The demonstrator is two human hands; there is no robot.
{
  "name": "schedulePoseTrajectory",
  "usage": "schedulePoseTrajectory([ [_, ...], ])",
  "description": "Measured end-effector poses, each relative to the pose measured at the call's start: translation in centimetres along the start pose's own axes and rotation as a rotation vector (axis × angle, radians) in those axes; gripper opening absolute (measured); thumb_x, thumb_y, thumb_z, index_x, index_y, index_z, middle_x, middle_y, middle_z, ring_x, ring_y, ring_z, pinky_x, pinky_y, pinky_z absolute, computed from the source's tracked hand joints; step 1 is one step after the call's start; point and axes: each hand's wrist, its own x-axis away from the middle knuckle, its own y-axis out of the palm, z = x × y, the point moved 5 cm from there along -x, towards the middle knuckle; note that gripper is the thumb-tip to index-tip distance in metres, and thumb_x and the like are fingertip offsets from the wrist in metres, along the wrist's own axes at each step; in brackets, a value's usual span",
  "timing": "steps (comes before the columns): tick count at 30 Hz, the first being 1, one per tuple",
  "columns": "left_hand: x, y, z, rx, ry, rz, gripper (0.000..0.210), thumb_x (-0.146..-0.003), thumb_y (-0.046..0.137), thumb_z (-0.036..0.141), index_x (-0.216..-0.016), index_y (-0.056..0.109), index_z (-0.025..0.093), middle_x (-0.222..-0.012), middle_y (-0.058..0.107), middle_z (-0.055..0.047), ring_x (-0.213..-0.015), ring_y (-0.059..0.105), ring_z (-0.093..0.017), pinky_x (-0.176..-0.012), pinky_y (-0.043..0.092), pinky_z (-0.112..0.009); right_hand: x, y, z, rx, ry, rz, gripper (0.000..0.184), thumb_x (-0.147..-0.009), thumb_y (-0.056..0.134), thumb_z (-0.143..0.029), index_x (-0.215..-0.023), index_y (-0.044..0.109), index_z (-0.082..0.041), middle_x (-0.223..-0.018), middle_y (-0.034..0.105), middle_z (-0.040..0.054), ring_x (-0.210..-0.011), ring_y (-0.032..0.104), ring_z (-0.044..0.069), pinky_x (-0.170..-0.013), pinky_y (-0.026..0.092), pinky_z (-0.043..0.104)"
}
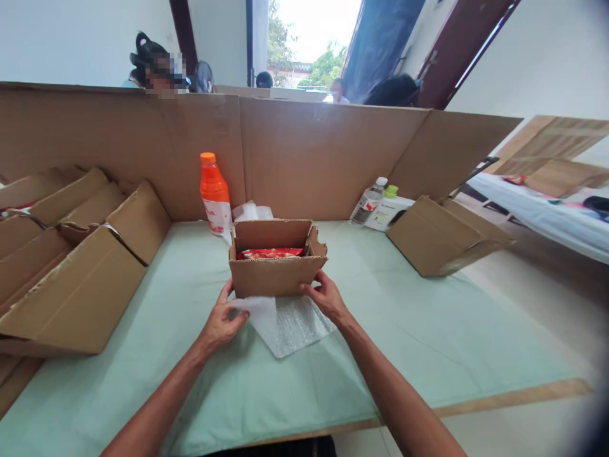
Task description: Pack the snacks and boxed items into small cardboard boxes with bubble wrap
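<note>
Small box [273, 279] stood upright and open-topped on the green cloth [409, 355], a red packet [272, 253] lying inside it. Bubble wrap [302, 330] lay flat in front of the box, its left corner raised. Left hand [220, 322]: thumb and fingers closed on that raised corner, forefinger extended to the box's lower left edge. Right hand [328, 297]: grasping the box's lower right corner, thumb on the front face, fingers along the side. Orange bottle [215, 193] stood behind the box, to its left; clear bottle [367, 204] and white jug [387, 212] behind, to its right. Larger carton [431, 238] sat right of the box; several open cartons [80, 298] left of it. Cardboard screen [314, 158] rose behind the box.
</note>
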Motion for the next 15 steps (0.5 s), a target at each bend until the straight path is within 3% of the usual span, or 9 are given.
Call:
schedulePoseTrajectory([
  [3,-2.7,0.6,-0.3,0.010,-0.011,0.084,0.022,-0.073,0.065,0.038,-0.078,0.073,0.019,-0.153,0.044,-0.012,-0.141,0.043,-0.033,-0.118,0.033,-0.049,-2.8,1.7,0.3,-0.009,-0.005,0.003,0.047,-0.079,0.058,-0.040,-0.120,0.058,-0.016,-0.113,0.070,0.0111,-0.099,0.066,0.025,-0.079,0.056,0.037],
  [6,-2.0,0.3,0.3,-0.015,-0.027,0.124,0.020,-0.076,0.063,0.036,-0.081,0.072,0.019,-0.155,0.043,-0.011,-0.142,0.042,-0.031,-0.119,0.031,-0.048,-2.4,1.1,0.9,-0.001,0.018,0.018,0.052,-0.082,0.056,-0.039,-0.128,0.055,-0.016,-0.122,0.066,0.0124,-0.105,0.064,0.024,-0.083,0.055,0.036],
  [9,2.0,-0.3,2.1,-0.070,0.033,0.043,0.016,-0.083,0.059,0.029,-0.088,0.072,0.021,-0.152,0.049,-0.011,-0.141,0.045,-0.029,-0.117,0.035,-0.051,0.8,-0.9,1.7,0.129,0.032,0.014,0.048,-0.086,0.055,-0.040,-0.127,0.058,-0.016,-0.119,0.067,0.0128,-0.097,0.065,0.024,-0.085,0.053,0.039],
  [11,5.5,0.0,3.3,-0.114,0.109,-0.096,0.015,-0.085,0.056,0.023,-0.086,0.071,0.023,-0.144,0.058,-0.010,-0.142,0.044,-0.029,-0.115,0.037,-0.052,3.3,-2.0,2.1,0.385,0.005,-0.001,0.045,-0.086,0.057,-0.039,-0.125,0.061,-0.017,-0.120,0.066,0.0137,-0.097,0.064,0.026,-0.088,0.050,0.041],
  [15,11.7,1.9,4.3,-0.174,0.247,-0.376,0.019,-0.082,0.054,0.015,-0.090,0.068,0.024,-0.129,0.069,-0.010,-0.140,0.046,-0.030,-0.111,0.039,-0.055,6.0,-1.3,2.2,0.881,-0.016,-0.098,0.043,-0.088,0.062,-0.033,-0.126,0.061,-0.014,-0.116,0.067,0.0171,-0.104,0.061,0.031,-0.088,0.043,0.041],
])
